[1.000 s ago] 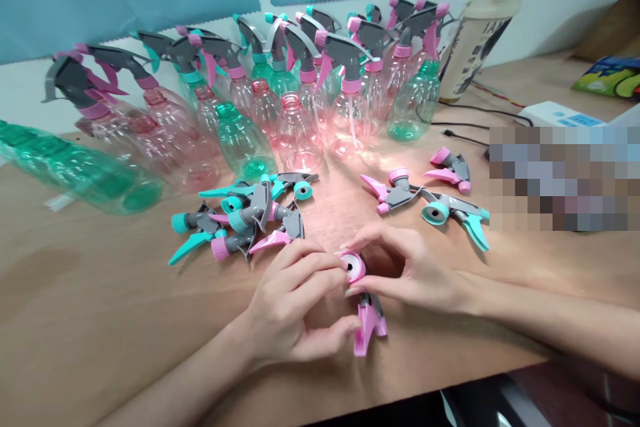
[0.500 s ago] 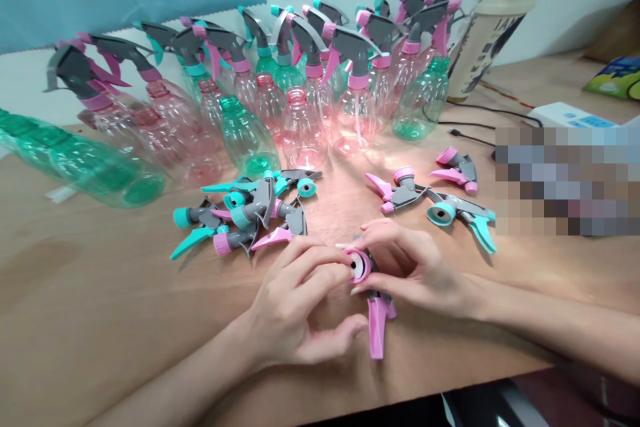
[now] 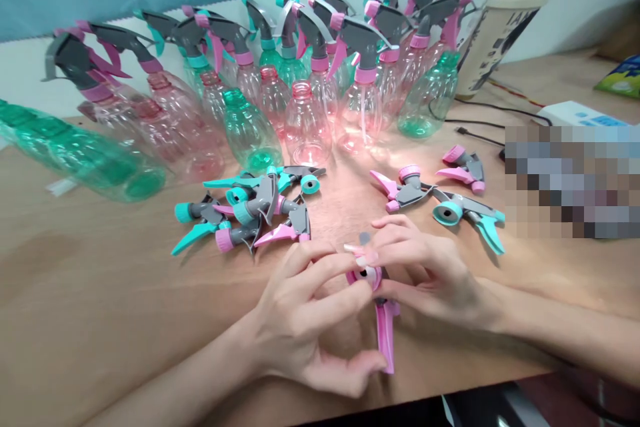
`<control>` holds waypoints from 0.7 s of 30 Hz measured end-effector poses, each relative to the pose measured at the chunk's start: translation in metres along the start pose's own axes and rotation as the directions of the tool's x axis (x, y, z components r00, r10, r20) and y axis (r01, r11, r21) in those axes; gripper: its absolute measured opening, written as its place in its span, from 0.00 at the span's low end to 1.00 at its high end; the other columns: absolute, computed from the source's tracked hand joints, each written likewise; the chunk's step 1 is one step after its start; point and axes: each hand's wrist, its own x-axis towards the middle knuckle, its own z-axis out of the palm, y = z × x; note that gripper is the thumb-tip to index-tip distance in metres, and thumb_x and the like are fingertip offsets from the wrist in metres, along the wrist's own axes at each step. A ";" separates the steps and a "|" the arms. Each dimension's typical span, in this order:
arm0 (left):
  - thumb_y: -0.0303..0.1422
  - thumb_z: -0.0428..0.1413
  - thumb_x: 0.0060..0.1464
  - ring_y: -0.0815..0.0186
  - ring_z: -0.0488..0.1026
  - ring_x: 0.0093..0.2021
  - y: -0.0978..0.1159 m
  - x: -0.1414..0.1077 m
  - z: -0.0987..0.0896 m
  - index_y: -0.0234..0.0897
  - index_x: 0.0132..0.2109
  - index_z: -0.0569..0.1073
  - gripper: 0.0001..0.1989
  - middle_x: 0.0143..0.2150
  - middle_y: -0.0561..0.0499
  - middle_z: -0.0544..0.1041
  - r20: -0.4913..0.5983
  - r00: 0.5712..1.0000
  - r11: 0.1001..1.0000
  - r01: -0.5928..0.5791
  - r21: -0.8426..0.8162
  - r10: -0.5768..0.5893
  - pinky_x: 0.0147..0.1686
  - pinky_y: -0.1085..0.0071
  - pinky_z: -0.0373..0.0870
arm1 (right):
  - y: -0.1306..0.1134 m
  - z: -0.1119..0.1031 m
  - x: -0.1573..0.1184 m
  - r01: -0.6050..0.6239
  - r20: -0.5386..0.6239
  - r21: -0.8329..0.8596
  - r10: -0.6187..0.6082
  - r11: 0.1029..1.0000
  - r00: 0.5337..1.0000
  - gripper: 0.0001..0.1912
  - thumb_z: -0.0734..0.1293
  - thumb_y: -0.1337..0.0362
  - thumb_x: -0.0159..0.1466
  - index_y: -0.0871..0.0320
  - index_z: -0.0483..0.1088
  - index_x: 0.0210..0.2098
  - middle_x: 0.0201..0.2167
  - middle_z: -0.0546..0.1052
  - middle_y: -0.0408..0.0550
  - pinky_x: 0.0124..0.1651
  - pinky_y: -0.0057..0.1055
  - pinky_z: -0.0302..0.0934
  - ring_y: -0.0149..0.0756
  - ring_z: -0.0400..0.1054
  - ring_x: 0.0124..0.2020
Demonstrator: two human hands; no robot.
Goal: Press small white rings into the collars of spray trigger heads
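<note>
Between my two hands is a pink and grey trigger spray head, its round collar facing me and its pink trigger pointing toward the table's front edge. My right hand grips the collar from the right, thumb below and fingers above. My left hand has its fingertips on the collar's rim and white inner disc, with its thumb at the trigger's tip. Much of the grey body is hidden behind fingers. To the left lies a pile of pink and turquoise spray heads; several more spray heads lie to the right.
Clear pink and green bottles, many with spray heads on, crowd the back of the wooden table. A green bottle lies on its side at left. A cream tumbler, black cables and a white box are at right.
My right fingers have come over the top of the collar, and my left fingers have shifted slightly right across it. The view has moved a little.
</note>
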 end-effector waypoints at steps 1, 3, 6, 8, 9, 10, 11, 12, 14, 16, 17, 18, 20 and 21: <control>0.43 0.58 0.45 0.58 0.70 0.42 0.001 0.000 0.001 0.33 0.41 0.73 0.20 0.40 0.44 0.78 -0.011 1.000 1.000 -0.011 -0.005 0.011 0.40 0.63 0.70 | -0.001 0.000 -0.001 0.001 0.010 0.001 -0.001 1.000 1.000 0.16 0.66 0.72 0.61 0.55 0.65 0.47 0.36 0.77 0.43 0.57 0.43 0.55 0.32 0.72 0.38; 0.43 0.55 0.47 0.59 0.70 0.42 0.003 0.001 0.002 0.33 0.40 0.73 0.18 0.38 0.45 0.78 -0.018 0.999 0.999 -0.028 -0.028 0.027 0.40 0.64 0.70 | -0.001 0.001 -0.002 0.004 0.026 0.005 -0.005 1.000 1.000 0.16 0.66 0.72 0.61 0.55 0.64 0.48 0.38 0.77 0.43 0.57 0.43 0.55 0.32 0.72 0.38; 0.41 0.53 0.49 0.62 0.71 0.38 0.003 0.001 0.003 0.31 0.41 0.71 0.17 0.36 0.46 0.78 0.015 0.999 0.999 -0.032 -0.041 0.033 0.39 0.65 0.70 | 0.003 0.004 -0.005 0.006 0.014 0.009 -0.007 1.000 1.000 0.19 0.67 0.71 0.60 0.56 0.64 0.50 0.39 0.77 0.44 0.58 0.42 0.55 0.32 0.72 0.38; 0.39 0.55 0.48 0.62 0.71 0.38 0.001 0.001 0.003 0.31 0.42 0.71 0.17 0.37 0.46 0.78 0.025 0.999 1.000 -0.019 -0.020 0.020 0.40 0.65 0.69 | 0.006 0.005 -0.005 0.011 -0.027 -0.002 -0.011 1.000 1.000 0.19 0.68 0.70 0.60 0.56 0.64 0.50 0.39 0.77 0.45 0.57 0.42 0.56 0.33 0.73 0.39; 0.38 0.56 0.48 0.62 0.71 0.39 0.000 0.000 0.002 0.31 0.42 0.71 0.17 0.38 0.45 0.78 0.021 1.000 1.000 -0.013 -0.007 0.013 0.40 0.65 0.68 | 0.008 0.004 -0.005 0.018 -0.046 -0.012 -0.019 1.000 0.999 0.19 0.68 0.70 0.59 0.56 0.64 0.50 0.40 0.77 0.46 0.56 0.42 0.57 0.34 0.73 0.40; 0.37 0.56 0.48 0.62 0.71 0.39 -0.002 0.000 0.002 0.31 0.42 0.71 0.16 0.39 0.45 0.77 0.010 1.000 1.000 -0.012 0.004 0.012 0.41 0.64 0.68 | 0.009 0.004 -0.004 0.029 -0.063 -0.022 -0.030 0.999 0.998 0.20 0.68 0.71 0.59 0.56 0.64 0.49 0.40 0.77 0.47 0.55 0.41 0.58 0.34 0.73 0.40; 0.36 0.56 0.49 0.61 0.71 0.40 -0.003 -0.001 0.001 0.32 0.42 0.71 0.15 0.40 0.45 0.76 -0.006 1.000 1.000 -0.010 0.014 0.010 0.41 0.64 0.68 | 0.010 0.003 -0.004 0.036 -0.072 -0.030 -0.038 0.999 0.997 0.20 0.69 0.71 0.59 0.56 0.63 0.49 0.40 0.77 0.47 0.54 0.41 0.59 0.34 0.72 0.40; 0.36 0.55 0.49 0.61 0.70 0.40 -0.004 -0.001 0.001 0.32 0.42 0.71 0.14 0.41 0.44 0.75 -0.023 1.000 1.000 -0.007 0.025 0.007 0.40 0.64 0.67 | 0.010 0.002 -0.003 0.042 -0.076 -0.036 -0.045 0.998 0.996 0.20 0.69 0.71 0.58 0.57 0.63 0.49 0.40 0.77 0.47 0.53 0.41 0.59 0.34 0.72 0.40; 0.35 0.54 0.50 0.61 0.69 0.40 -0.006 -0.003 -0.001 0.34 0.43 0.71 0.13 0.42 0.44 0.73 -0.044 0.999 0.999 0.015 0.048 -0.013 0.40 0.63 0.66 | 0.009 0.001 -0.002 0.042 -0.073 -0.039 -0.045 0.998 0.996 0.20 0.69 0.72 0.58 0.57 0.63 0.49 0.39 0.77 0.47 0.52 0.40 0.60 0.33 0.72 0.40; 0.36 0.54 0.51 0.60 0.67 0.41 -0.007 -0.003 -0.001 0.36 0.43 0.71 0.13 0.44 0.44 0.70 -0.045 0.998 0.996 0.049 0.071 -0.046 0.40 0.61 0.66 | 0.008 -0.001 -0.002 0.041 -0.062 -0.046 -0.043 0.998 0.997 0.20 0.69 0.72 0.58 0.58 0.64 0.48 0.39 0.77 0.47 0.51 0.40 0.60 0.34 0.72 0.40; 0.36 0.54 0.50 0.59 0.66 0.41 -0.007 -0.004 -0.002 0.36 0.43 0.71 0.13 0.44 0.44 0.69 -0.041 0.997 0.995 0.062 0.078 -0.059 0.41 0.61 0.65 | 0.008 -0.001 -0.002 0.044 -0.058 -0.053 -0.047 0.998 0.997 0.19 0.69 0.72 0.58 0.58 0.64 0.48 0.39 0.77 0.47 0.52 0.40 0.59 0.34 0.72 0.41; 0.36 0.55 0.50 0.59 0.66 0.42 -0.007 -0.004 -0.001 0.36 0.44 0.71 0.14 0.44 0.44 0.68 -0.040 0.997 0.995 0.067 0.078 -0.064 0.41 0.60 0.65 | 0.008 -0.001 -0.002 0.049 -0.055 -0.059 -0.052 0.997 0.997 0.20 0.69 0.71 0.58 0.58 0.63 0.48 0.38 0.77 0.47 0.52 0.41 0.59 0.34 0.72 0.41; 0.37 0.55 0.49 0.58 0.65 0.43 -0.007 -0.004 0.000 0.36 0.44 0.70 0.15 0.45 0.44 0.67 -0.040 0.996 0.994 0.081 0.076 -0.078 0.41 0.60 0.65 | 0.007 -0.001 -0.002 0.053 -0.052 -0.069 -0.057 0.996 0.997 0.20 0.69 0.71 0.58 0.58 0.63 0.49 0.39 0.77 0.46 0.52 0.41 0.59 0.34 0.72 0.41; 0.37 0.55 0.49 0.57 0.65 0.43 -0.006 -0.004 0.000 0.35 0.44 0.70 0.16 0.45 0.43 0.67 -0.039 0.995 0.993 0.091 0.078 -0.088 0.41 0.59 0.65 | 0.007 -0.001 -0.002 0.054 -0.049 -0.072 -0.057 0.996 0.997 0.20 0.69 0.71 0.58 0.58 0.63 0.49 0.39 0.77 0.46 0.52 0.41 0.59 0.34 0.72 0.41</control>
